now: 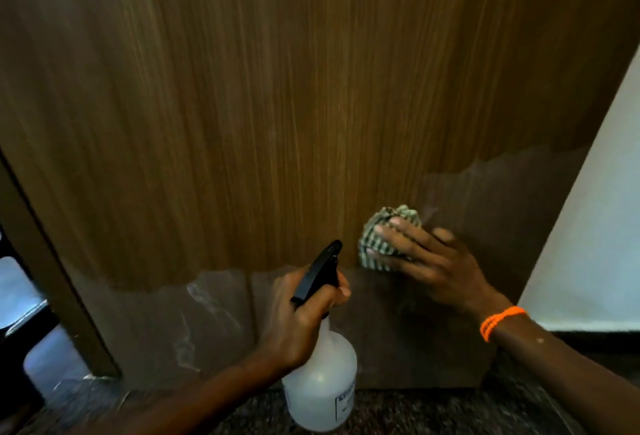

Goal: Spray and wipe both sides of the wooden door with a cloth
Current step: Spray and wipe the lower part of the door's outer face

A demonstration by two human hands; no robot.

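The wooden door (277,105) fills most of the view, with vertical brown grain and a duller, ragged-edged band along its lower part. My right hand (426,258) presses a bunched green-and-white checked cloth (377,233) flat against the door low down, right of centre. My left hand (301,317) grips the neck of a translucent white spray bottle (322,375) with a black trigger head, held upright just in front of the door's bottom, left of the cloth. An orange band circles my right wrist.
A white wall (595,226) stands to the right of the door. The door's edge and a dark frame (52,261) run down the left, with a dim opening beyond. Dark speckled stone floor (415,410) lies below.
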